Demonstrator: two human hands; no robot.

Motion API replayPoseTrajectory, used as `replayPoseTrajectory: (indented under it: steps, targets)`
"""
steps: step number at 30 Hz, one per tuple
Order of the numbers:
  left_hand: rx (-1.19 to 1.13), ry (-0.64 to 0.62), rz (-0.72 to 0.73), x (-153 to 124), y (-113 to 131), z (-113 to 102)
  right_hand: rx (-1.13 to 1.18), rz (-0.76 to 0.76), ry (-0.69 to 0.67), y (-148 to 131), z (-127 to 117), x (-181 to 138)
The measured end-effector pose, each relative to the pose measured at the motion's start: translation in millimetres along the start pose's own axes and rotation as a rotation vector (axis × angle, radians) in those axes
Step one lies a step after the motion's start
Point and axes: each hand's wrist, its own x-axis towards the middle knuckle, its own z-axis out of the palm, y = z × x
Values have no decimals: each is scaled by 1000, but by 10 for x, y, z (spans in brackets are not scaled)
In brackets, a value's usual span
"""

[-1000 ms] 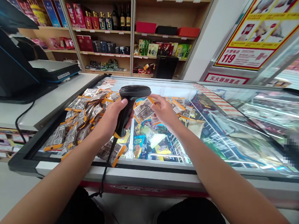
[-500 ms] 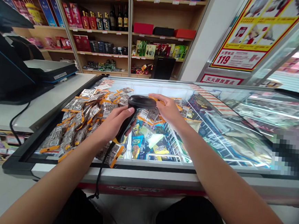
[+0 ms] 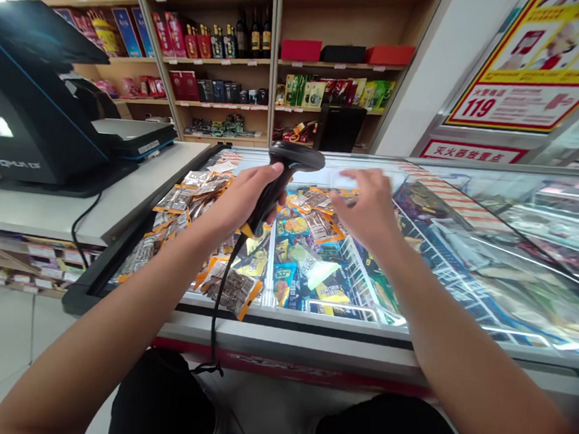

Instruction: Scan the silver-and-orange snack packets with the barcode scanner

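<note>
My left hand (image 3: 245, 197) is wrapped round the handle of a black corded barcode scanner (image 3: 297, 156), its head pointing right. The cord hangs down past the freezer's front edge. My right hand (image 3: 370, 207) hovers right of the scanner, blurred, its fingers apart and nothing visible in them. Below and between the hands, a few orange-edged snack packets (image 3: 323, 226) lie above the freezer basket. A larger heap of the same packets (image 3: 178, 198) spreads on the left, partly hidden by my left arm. One packet (image 3: 231, 289) lies at the front edge.
The chest freezer (image 3: 310, 339) holds colourful bags (image 3: 310, 262) in white wire baskets. On the left counter (image 3: 94, 205) stand a black checkout terminal (image 3: 42, 110) and a scale (image 3: 135, 139). Shelves of boxes and bottles (image 3: 253, 37) line the back. A black box-like object (image 3: 340, 127) stands behind the freezer.
My right hand has moved away from the scanner and opened; the orange edge at its fingertips is gone. The scanner stays in my left hand. The view has shifted left.
</note>
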Motion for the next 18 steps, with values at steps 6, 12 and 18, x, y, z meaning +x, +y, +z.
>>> replayPoseTrajectory:
  steps: [6, 12, 18]
  targets:
    - [-13, 55, 62, 156, -2, -23, 58, -201, -862, -907, 197, -656]
    - [-71, 133, 100, 12, -101, -110, 98, -156, -891, -987, 368, -845]
    - [-134, 62, 109, -10, -107, -134, 532, 200, -851, -565, 209, -323]
